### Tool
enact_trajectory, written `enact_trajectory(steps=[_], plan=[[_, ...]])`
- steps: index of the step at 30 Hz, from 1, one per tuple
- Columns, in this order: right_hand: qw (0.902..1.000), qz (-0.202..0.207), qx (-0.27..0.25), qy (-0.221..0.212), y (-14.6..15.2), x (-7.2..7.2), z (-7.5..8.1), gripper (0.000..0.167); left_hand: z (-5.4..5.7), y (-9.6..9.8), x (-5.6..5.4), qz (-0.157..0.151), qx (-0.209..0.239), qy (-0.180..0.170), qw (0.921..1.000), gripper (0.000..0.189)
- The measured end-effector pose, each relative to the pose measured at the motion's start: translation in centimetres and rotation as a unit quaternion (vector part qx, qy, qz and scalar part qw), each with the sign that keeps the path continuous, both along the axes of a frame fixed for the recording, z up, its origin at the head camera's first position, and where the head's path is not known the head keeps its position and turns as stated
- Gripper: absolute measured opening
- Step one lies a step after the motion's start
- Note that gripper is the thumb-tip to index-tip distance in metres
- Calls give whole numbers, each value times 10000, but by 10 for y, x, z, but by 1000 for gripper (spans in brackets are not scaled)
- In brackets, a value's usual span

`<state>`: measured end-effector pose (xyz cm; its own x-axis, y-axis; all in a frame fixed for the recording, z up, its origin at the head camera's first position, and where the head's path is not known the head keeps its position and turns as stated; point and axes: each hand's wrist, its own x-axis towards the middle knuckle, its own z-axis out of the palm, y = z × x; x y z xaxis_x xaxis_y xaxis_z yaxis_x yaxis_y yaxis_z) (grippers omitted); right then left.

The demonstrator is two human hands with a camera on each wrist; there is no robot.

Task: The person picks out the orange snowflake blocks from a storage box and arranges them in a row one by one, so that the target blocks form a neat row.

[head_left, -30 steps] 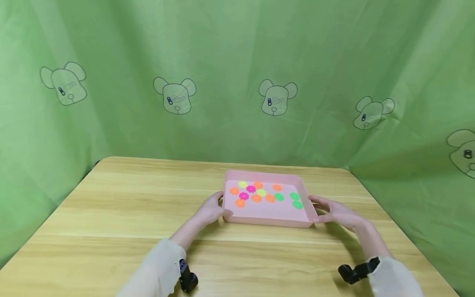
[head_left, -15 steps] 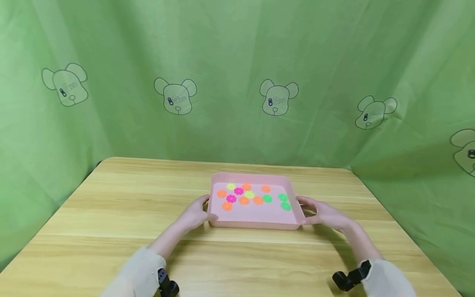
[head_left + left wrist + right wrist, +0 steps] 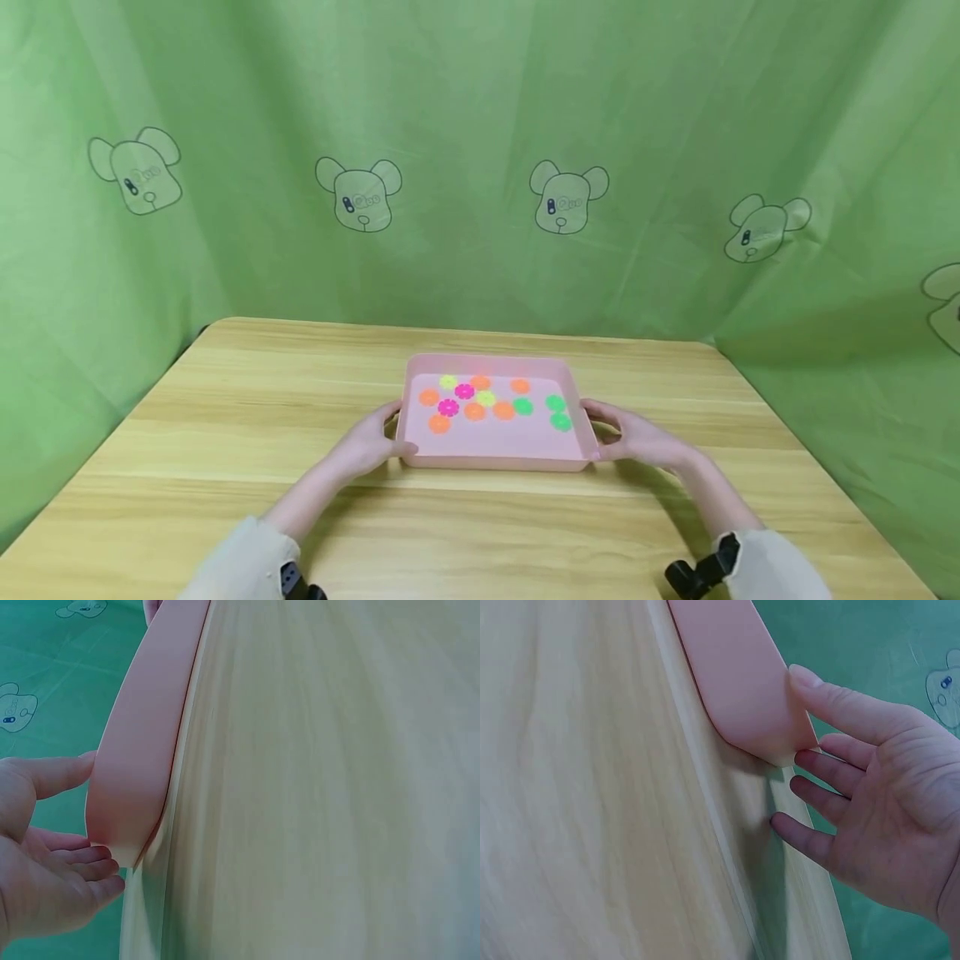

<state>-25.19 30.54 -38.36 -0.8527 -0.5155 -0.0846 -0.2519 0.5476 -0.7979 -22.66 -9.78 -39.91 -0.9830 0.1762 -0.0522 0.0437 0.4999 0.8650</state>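
A shallow pink tray [image 3: 495,442] sits on the wooden table, in the middle of the head view. Flat, round, flower-like pieces lie scattered on its floor: several orange ones [image 3: 474,411], two magenta ones [image 3: 448,407], two yellow ones [image 3: 486,398] and three green ones [image 3: 560,422]. My left hand [image 3: 363,446] grips the tray's left side near the front corner, thumb at the rim and fingers against the outer wall. At the opposite side my right hand [image 3: 641,437] holds the right wall, its thumb at the rim. In the right wrist view, its lower fingers stand apart from the tray.
The wooden table [image 3: 465,533] extends around the tray on all sides. A green curtain [image 3: 465,275] printed with bear heads hangs behind the table and along both sides. Black wrist-worn devices sit at both sleeves [image 3: 776,567].
Both hands have moved left with the tray, which has also come slightly nearer and turned a little straighter. The pieces have travelled along inside it.
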Motion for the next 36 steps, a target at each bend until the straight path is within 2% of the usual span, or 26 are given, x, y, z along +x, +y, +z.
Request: enact_trajectory(steps=[15, 22, 36], plan=[[9999, 85, -125, 27, -15, 16, 2, 87, 3, -16, 15, -143, -116, 127, 9998, 74], [9999, 76, -99, 112, -17, 28, 3, 88, 3, -17, 23, -258, 36, 135, 9996, 75], [9996, 80, -98, 266, -16, 52, 4, 88, 6, -16, 42, -246, -207, 119, 9994, 76]])
